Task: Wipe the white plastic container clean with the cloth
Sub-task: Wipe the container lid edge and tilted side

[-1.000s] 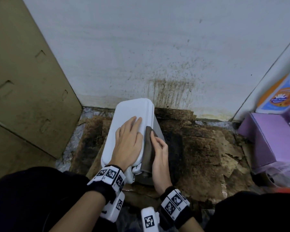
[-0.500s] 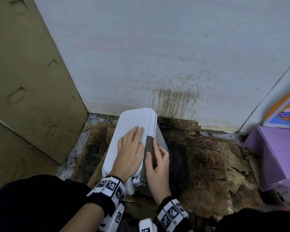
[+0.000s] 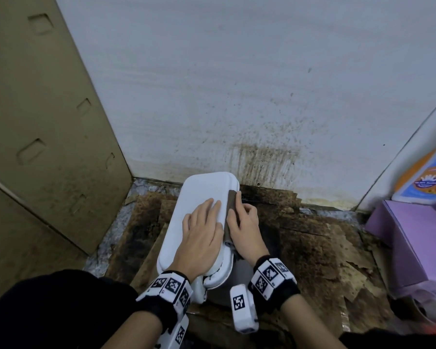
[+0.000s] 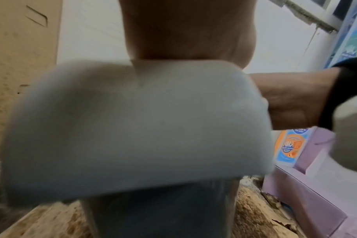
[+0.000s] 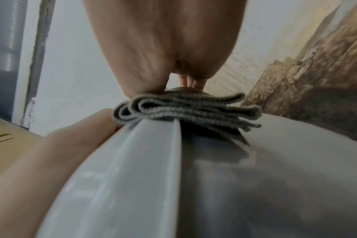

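The white plastic container (image 3: pixel 202 190) stands on the floor near the wall, its lid up, and fills the left wrist view (image 4: pixel 132 128). My left hand (image 3: pixel 202 230) lies flat on the lid with straight fingers. My right hand (image 3: pixel 244 227) holds a folded dark grey-brown cloth (image 3: pixel 230 200) against the lid's right edge, thumb on top and fingers bent over the side. In the right wrist view the cloth (image 5: pixel 185 109) sits in folded layers on the rim of the container (image 5: pixel 132 177) under my palm. The container's right wall below the cloth is hidden in the head view.
A tall cardboard panel (image 3: pixel 48 147) leans at the left. The white wall (image 3: pixel 237 96) behind is splashed brown. Stained, peeling cardboard (image 3: pixel 312 248) covers the floor. A purple box (image 3: pixel 408 235) and an orange-blue package (image 3: pixel 425 180) stand at the right.
My right hand has slid the cloth along the lid's right edge away from me, toward the wall end. The left hand has stayed flat on the lid.
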A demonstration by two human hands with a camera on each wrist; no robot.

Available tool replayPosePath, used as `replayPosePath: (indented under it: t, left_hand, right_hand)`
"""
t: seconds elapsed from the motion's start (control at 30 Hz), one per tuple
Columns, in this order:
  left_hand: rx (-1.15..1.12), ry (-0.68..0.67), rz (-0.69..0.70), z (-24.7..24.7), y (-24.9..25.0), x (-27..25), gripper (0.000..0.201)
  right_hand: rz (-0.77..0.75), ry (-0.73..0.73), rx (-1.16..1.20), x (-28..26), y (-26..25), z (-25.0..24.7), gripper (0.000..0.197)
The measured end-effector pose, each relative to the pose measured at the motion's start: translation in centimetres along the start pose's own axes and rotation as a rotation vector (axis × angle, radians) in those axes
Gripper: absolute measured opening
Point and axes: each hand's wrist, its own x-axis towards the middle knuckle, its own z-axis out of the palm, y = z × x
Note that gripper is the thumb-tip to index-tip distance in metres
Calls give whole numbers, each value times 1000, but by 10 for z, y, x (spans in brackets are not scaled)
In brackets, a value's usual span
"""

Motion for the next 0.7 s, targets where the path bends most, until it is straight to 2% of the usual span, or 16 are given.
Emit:
replayPosePath:
  t: [0.27,0.33,0.43,0.53,0.7]
  left_hand:
    - [11,7,5,1,7,1,70]
    - [16,9,5,1,5,1,71]
    - [14,15,-3,0,1,1,72]
    - [5,16,-1,-2,-2,-1,71]
    - [-2,-1,3,-5,-7,-3,75]
  right_hand:
    - [-27,96,24,-84,4,24,53]
    - [-40,120,-3,-89,7,30,53]
    - [-52,106,1,-79,6,29,53]
    - [-39,17,7,-60,-2,20,54]
    - [-42,-39,-108,7,-8,6,58]
